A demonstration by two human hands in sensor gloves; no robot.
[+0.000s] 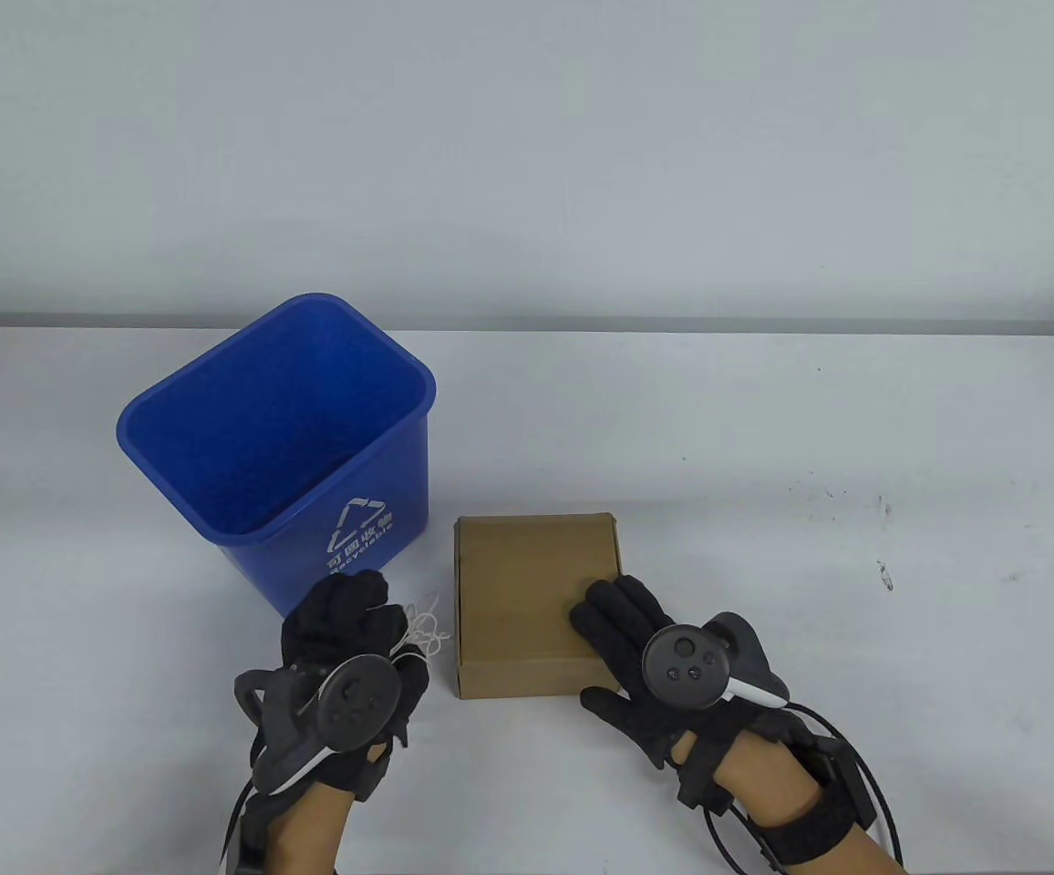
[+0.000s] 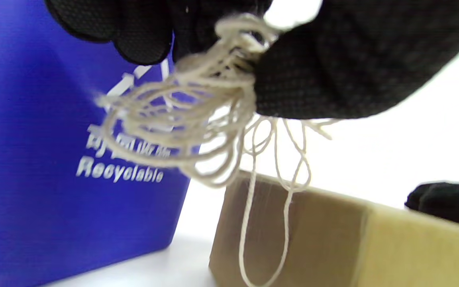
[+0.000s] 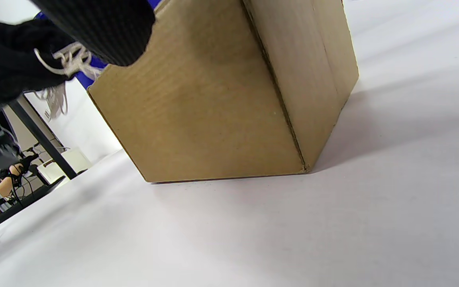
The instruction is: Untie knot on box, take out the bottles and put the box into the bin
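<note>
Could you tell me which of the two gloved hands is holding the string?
The left hand, beside the blue bin, grips the bunched string; the right hand rests on the box.

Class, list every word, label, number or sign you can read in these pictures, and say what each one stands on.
"Recyclable": white print on the side of the blue bin, clearest in the left wrist view.
A white recycling-arrows sign: above it on the same side.
A row of white Chinese characters between the sign and the word: too blurred to read.
The cardboard box: no print on the sides in view.
</note>
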